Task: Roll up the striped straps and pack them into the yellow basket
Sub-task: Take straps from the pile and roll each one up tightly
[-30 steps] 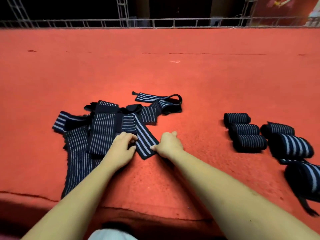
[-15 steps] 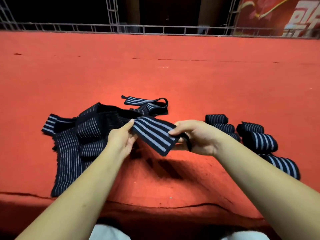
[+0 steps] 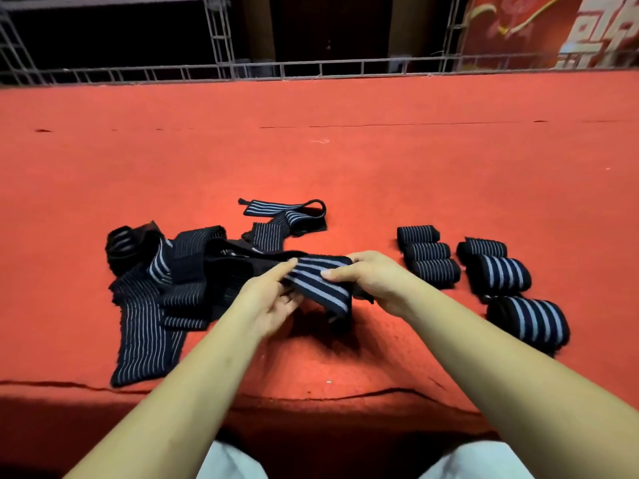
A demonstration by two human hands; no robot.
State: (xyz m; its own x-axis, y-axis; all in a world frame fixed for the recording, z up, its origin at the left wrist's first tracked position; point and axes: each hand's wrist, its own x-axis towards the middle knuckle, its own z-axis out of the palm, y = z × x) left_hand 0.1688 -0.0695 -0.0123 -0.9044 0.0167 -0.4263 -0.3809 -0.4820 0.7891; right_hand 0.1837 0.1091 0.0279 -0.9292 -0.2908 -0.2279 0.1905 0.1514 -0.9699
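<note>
Both hands hold the end of a dark strap with wide pale stripes [image 3: 320,283] a little above the red carpet. My left hand [image 3: 268,297] pinches its left edge; my right hand [image 3: 371,276] grips its right side, thumb on top. The strap trails left into a loose pile of unrolled striped straps [image 3: 166,288]. Another loose strap [image 3: 287,216] lies curled behind the pile. Several rolled straps [image 3: 432,257] sit in two rows to the right, the nearest and largest roll [image 3: 529,321] beside my right forearm. No yellow basket is in view.
The red carpet [image 3: 345,160] covers a raised platform whose near edge [image 3: 311,399] runs just in front of my knees. A metal truss rail [image 3: 311,69] lines the far edge, with a red banner [image 3: 553,29] behind at the right.
Both hands have lifted the wide-striped strap's end off the carpet, out of the pile. My right hand now grips it from the right, and the end is folded over between the hands.
</note>
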